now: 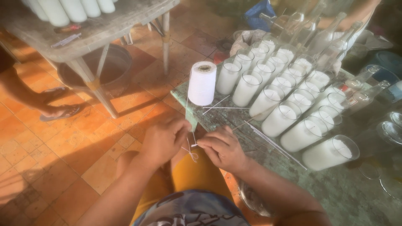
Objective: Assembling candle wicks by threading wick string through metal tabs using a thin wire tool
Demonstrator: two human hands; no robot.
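Two hands at table edge [184, 98], left hand [164, 140] and right hand [224, 148] pinching white thread [191, 151], spool [202, 83] just beyond.

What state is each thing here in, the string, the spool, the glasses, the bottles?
White string: pinched between both hands, looped.
Left hand: closed on string.
Right hand: closed on string.
Thread spool: upright, full.
Glass jars: upright, filled with white wax.
Clear bottles: upright, apparently empty.
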